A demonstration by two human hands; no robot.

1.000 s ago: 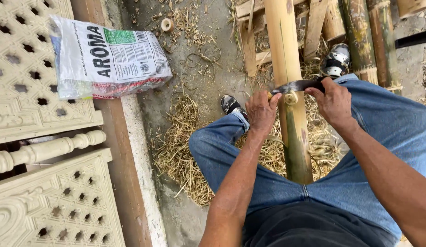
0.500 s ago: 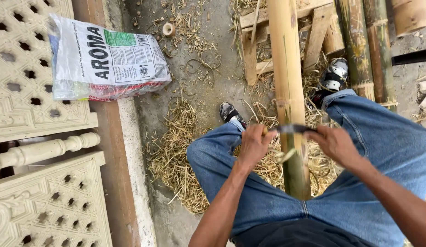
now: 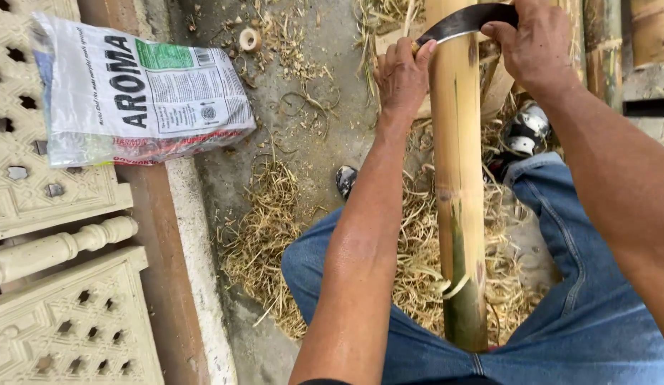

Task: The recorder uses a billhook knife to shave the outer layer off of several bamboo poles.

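— Between my knees, a long bamboo pole (image 3: 457,178) stands tilted away from me, its lower end green and resting against my jeans. What do you see up top?

— Both my hands have moved up the pole since a moment ago; half a second back they sat near the middle, close to my lap. Now my right hand (image 3: 535,46) has its fingers closed around the handle of a curved dark blade (image 3: 464,21), and my left hand (image 3: 403,75) presses its fingers on the blade's tip end, beside the pole.

— So the blade lies across the bamboo?

— Yes, flat across its upper part. I judge this as a reset for another scraping pull toward me.

— And around it?

— Pale shavings (image 3: 275,235) heaped on the floor under my legs, a printed plastic sack (image 3: 143,100) to the left on carved cream panels (image 3: 61,185), more bamboo poles (image 3: 603,64) at upper right.
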